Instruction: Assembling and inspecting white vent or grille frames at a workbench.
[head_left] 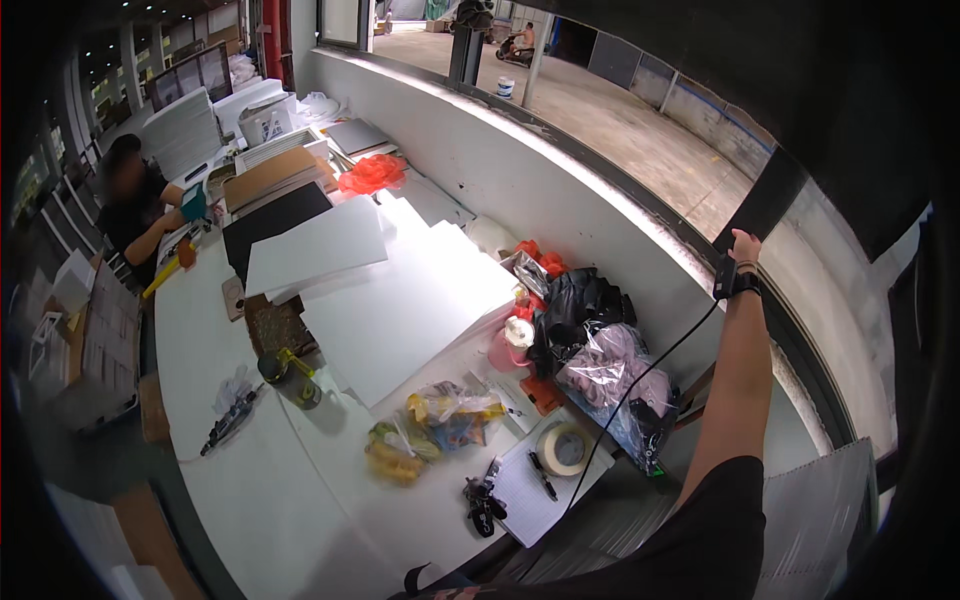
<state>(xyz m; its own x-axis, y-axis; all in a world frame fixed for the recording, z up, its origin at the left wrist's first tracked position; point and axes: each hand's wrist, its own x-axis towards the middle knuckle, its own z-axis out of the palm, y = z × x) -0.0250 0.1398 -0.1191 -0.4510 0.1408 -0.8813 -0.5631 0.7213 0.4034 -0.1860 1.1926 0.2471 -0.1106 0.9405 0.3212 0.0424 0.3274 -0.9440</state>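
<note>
My right arm reaches out to the window at the right. At its end, my right hand (pixel 745 246) has its fingers curled at the edge of the dark window frame (pixel 762 205). Around that wrist is a black strap with a small black device (pixel 727 277), from which a black cable (pixel 640 385) runs down across the table. My left hand is out of view. Below the sill lie a clear plastic bag of pinkish cloth (pixel 618 365) and black plastic bags (pixel 580 305).
On the white table (pixel 215 400) are stacked white sheets (pixel 400 300), a dark bottle (pixel 292 380), plastic bags of yellow items (pixel 420 430), a tape roll (pixel 563 449), a notepad (pixel 530 500) with a pen, and keys (pixel 483 500). Another person (pixel 135 205) sits at the far left.
</note>
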